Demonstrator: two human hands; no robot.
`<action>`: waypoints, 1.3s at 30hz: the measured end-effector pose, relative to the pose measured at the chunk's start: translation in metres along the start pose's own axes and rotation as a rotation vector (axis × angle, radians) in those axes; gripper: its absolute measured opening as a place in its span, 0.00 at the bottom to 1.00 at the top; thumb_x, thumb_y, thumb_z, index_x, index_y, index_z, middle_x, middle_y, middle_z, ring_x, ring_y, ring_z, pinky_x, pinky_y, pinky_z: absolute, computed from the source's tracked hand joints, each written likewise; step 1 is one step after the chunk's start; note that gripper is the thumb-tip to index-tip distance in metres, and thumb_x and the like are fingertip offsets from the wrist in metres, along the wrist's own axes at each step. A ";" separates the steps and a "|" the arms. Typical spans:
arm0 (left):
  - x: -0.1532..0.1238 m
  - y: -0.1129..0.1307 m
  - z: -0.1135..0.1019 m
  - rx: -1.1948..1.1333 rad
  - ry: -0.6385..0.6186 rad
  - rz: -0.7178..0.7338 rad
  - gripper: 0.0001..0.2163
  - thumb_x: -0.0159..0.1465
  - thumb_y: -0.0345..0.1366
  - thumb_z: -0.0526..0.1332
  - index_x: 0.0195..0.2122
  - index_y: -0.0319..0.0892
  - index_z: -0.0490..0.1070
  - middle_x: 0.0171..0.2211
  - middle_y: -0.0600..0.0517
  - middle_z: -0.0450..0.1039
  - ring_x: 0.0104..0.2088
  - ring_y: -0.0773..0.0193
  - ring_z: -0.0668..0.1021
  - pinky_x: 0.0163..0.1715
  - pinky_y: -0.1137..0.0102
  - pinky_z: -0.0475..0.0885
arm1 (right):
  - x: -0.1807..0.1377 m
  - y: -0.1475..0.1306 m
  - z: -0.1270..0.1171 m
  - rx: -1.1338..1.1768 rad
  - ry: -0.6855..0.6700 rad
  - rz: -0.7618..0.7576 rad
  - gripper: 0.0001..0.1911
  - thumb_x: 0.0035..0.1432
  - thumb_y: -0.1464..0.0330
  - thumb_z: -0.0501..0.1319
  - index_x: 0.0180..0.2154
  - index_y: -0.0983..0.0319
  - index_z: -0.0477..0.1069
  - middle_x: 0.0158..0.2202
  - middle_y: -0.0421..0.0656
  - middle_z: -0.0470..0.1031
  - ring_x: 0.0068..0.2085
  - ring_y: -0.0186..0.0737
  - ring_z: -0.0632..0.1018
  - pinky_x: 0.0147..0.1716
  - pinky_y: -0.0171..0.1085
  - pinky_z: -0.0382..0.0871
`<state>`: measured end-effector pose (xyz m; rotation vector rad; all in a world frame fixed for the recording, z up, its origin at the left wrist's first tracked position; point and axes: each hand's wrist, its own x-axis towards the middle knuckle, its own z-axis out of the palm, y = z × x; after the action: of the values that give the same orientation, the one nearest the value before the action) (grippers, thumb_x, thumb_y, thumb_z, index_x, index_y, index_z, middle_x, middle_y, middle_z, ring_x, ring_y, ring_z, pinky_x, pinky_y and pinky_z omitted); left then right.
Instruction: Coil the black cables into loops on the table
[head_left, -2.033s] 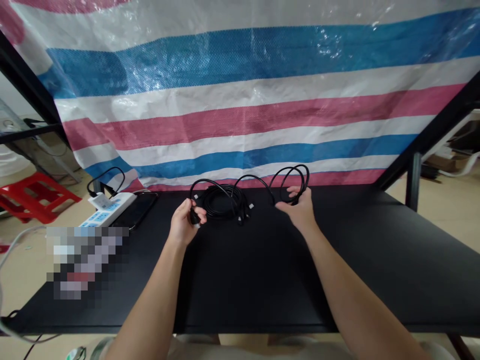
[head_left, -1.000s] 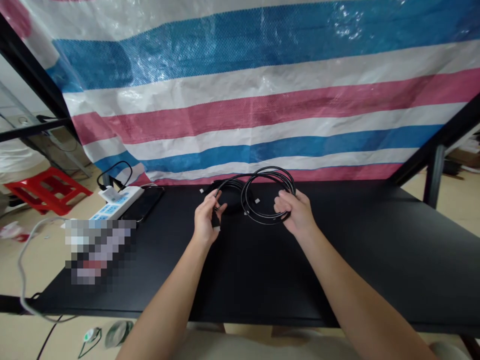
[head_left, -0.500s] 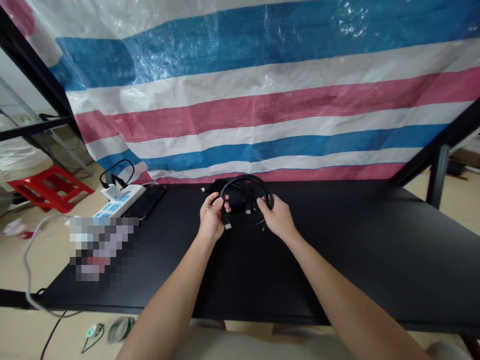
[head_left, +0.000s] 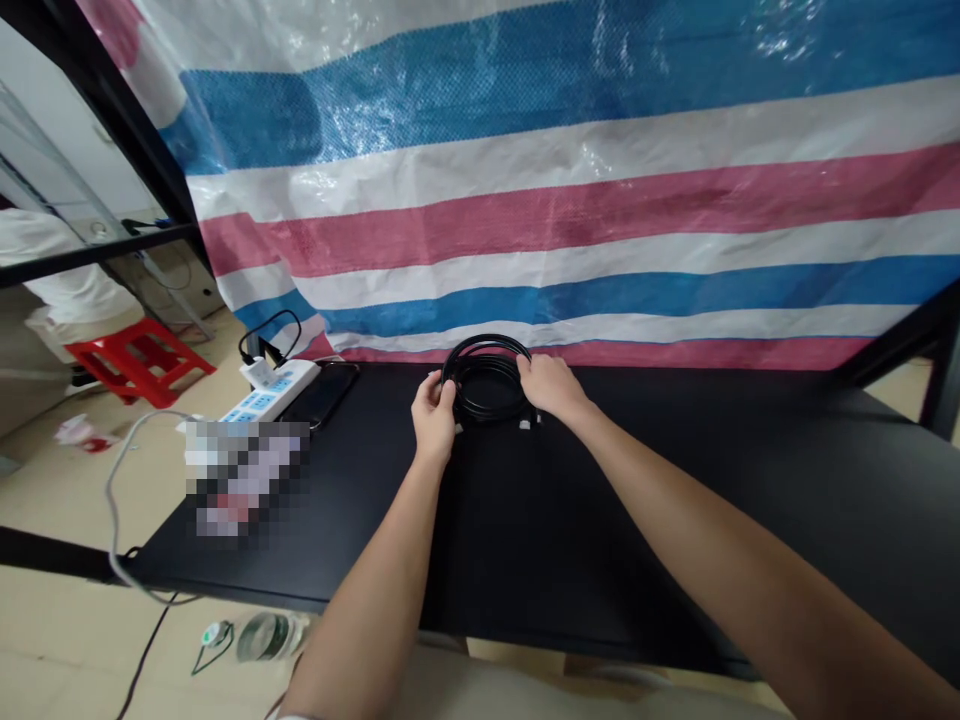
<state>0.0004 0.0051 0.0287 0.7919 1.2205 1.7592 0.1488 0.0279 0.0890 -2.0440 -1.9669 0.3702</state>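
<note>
Black coiled cable (head_left: 486,380) lies on a dark tabletop (head_left: 615,500); the left hand (head_left: 433,422) grips its left side, and the right hand (head_left: 551,387) closes over its right edge.
</note>
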 end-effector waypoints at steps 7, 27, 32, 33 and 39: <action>0.007 -0.013 -0.006 0.515 -0.033 0.079 0.22 0.54 0.28 0.63 0.52 0.40 0.68 0.52 0.42 0.73 0.56 0.53 0.72 0.58 0.61 0.64 | 0.024 -0.009 0.012 -0.024 -0.102 0.050 0.23 0.66 0.64 0.46 0.49 0.71 0.73 0.49 0.62 0.74 0.51 0.53 0.76 0.45 0.41 0.67; -0.007 -0.019 -0.005 1.163 -0.176 0.295 0.21 0.56 0.40 0.63 0.49 0.37 0.70 0.60 0.34 0.63 0.63 0.44 0.62 0.61 0.52 0.56 | 0.027 0.016 0.019 -0.402 0.040 -0.516 0.22 0.66 0.61 0.47 0.43 0.62 0.77 0.47 0.53 0.76 0.51 0.50 0.74 0.49 0.45 0.65; -0.001 -0.022 -0.009 1.012 -0.148 0.300 0.18 0.55 0.35 0.63 0.46 0.38 0.69 0.58 0.36 0.64 0.61 0.46 0.65 0.61 0.54 0.59 | -0.002 0.008 0.037 -0.307 0.106 -0.729 0.23 0.62 0.55 0.52 0.47 0.63 0.74 0.53 0.53 0.72 0.57 0.52 0.68 0.55 0.48 0.59; 0.000 -0.021 -0.010 0.972 -0.132 0.298 0.16 0.55 0.33 0.62 0.45 0.38 0.69 0.57 0.36 0.65 0.60 0.48 0.66 0.61 0.55 0.59 | -0.008 0.006 0.041 -0.290 0.062 -0.740 0.22 0.64 0.56 0.51 0.47 0.63 0.74 0.49 0.52 0.74 0.54 0.49 0.71 0.53 0.46 0.61; 0.006 -0.012 -0.016 0.796 0.092 0.260 0.10 0.56 0.26 0.55 0.39 0.42 0.68 0.53 0.41 0.66 0.57 0.55 0.69 0.60 0.59 0.60 | -0.024 0.008 0.049 -0.259 -0.032 -0.657 0.21 0.61 0.56 0.56 0.45 0.66 0.72 0.44 0.54 0.75 0.48 0.50 0.74 0.48 0.44 0.64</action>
<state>-0.0124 0.0056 0.0128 1.3777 1.9938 1.4905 0.1374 0.0045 0.0403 -1.3831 -2.6589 0.0000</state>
